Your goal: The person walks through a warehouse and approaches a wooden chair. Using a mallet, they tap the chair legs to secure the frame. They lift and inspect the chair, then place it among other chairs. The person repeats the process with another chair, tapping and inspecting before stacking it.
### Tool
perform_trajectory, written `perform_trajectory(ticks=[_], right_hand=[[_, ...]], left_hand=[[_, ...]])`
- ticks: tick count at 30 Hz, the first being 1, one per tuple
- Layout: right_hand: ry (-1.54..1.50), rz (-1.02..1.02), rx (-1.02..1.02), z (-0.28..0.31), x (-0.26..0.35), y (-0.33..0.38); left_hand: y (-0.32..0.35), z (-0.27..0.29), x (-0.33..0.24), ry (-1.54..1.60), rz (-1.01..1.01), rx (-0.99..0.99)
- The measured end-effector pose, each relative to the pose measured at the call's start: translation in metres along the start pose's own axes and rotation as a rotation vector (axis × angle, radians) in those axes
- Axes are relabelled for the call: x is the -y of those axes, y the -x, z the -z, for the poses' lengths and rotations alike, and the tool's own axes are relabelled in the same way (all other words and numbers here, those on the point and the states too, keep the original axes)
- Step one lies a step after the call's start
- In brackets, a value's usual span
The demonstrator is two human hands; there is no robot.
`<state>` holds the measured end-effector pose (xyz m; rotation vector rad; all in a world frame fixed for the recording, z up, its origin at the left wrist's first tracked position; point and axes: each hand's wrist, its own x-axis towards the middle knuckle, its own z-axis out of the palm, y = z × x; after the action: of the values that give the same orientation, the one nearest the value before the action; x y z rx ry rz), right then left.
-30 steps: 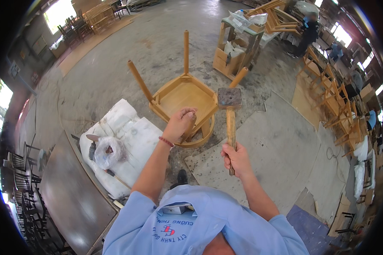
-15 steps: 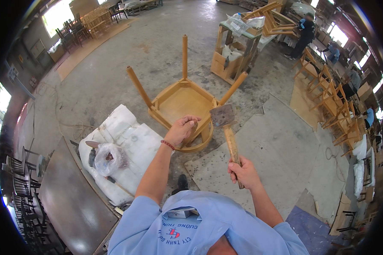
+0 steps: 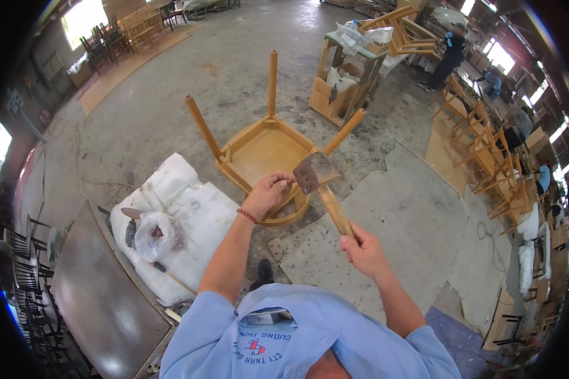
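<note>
The concrete floor (image 3: 234, 79) bears an upturned wooden chair (image 3: 265, 151), legs raised, beyond the right edge of white padding (image 3: 202, 218). A mallet (image 3: 335, 210) slants across, handle clamped in the right hand (image 3: 365, 254). The left hand (image 3: 267, 196) overlaps the seat's near edge; its grip cannot be told.

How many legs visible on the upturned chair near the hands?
3 clear: left-corner leg, far-corner leg, right-corner leg. A fourth may be hidden by the left grip.
</note>
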<state>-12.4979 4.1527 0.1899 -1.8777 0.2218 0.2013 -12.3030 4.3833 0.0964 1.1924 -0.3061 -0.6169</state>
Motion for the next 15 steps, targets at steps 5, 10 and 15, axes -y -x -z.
perform_trajectory(ticks=[5,10,15], right_hand=[[0.369,0.158,-0.114,0.000,0.012,0.003],[0.410,0.114,-0.071,0.003,0.025,-0.001],[0.426,0.141,-0.083,0.000,0.018,-0.003]], left_hand=[[0.001,-0.003,-0.001,-0.030,0.001,-0.043],[0.001,-0.002,0.002,-0.072,-0.042,-0.037],[-0.001,-0.003,0.003,0.047,-0.071,0.018]])
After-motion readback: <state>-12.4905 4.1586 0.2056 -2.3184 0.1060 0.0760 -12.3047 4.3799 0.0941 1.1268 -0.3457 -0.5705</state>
